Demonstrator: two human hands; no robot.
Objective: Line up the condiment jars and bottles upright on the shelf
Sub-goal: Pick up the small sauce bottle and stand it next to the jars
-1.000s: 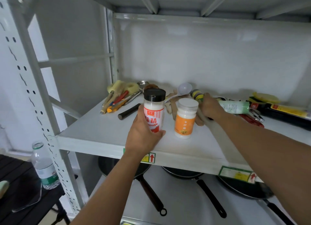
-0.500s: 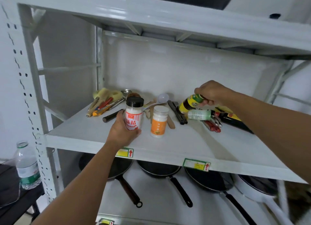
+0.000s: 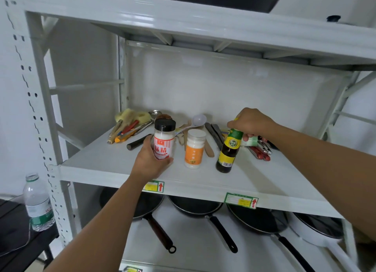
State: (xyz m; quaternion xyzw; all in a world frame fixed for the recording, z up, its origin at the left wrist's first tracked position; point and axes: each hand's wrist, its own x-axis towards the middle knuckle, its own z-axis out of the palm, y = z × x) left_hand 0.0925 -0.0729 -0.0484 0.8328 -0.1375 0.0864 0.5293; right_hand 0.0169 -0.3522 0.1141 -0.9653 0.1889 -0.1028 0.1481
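Note:
Near the front of the white shelf [image 3: 105, 166] stand three containers in a row. My left hand [image 3: 149, 160] grips the red-labelled jar with a black cap [image 3: 164, 138], upright on the left. In the middle, untouched, stands an orange-labelled jar with a white lid [image 3: 194, 148]. On the right my right hand [image 3: 251, 122] holds the top of a dark sauce bottle with a green neck [image 3: 228, 152], upright with its base on the shelf. A pale green container [image 3: 250, 142] lies on its side just behind my right hand, partly hidden.
Utensils clutter the back of the shelf: brushes and pens [image 3: 126, 127], a white ladle [image 3: 198, 120], wooden spatulas [image 3: 208, 149], knives [image 3: 214, 132], red-handled tools [image 3: 261, 153]. Frying pans [image 3: 195, 208] sit on the lower shelf. A water bottle [image 3: 38, 202] stands on a dark table at left.
My right hand lifted the dark sauce bottle from lying at the back and brought it forward, upright, beside the orange jar. My left hand stayed on the red-labelled jar.

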